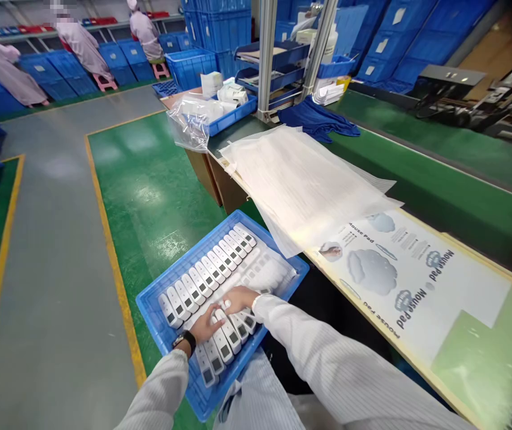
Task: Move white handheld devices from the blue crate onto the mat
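Observation:
A blue plastic tray (157, 283) rests at my lap, tilted, and holds rows of white elongated handheld devices (206, 272) with small dark square screens. My left hand (206, 325), with a black watch (186, 342) at its wrist, lies over the upper ends of the near row, thumb and fingers apart. Close beside it, my right hand (240, 298) reaches in from the right with curled fingers at a small white piece that I cannot make out. A translucent white sheet or bag (267, 272) covers more devices at the tray's right.
A long bench (421, 280) on the right carries printed mouse pad sheets and thin white foam sheets (304, 179). Behind stand a blue bin (233, 113), paper trays (273, 57) and a blue cloth (318, 118). Blue crates and people in pink coats (76, 39) are farther back.

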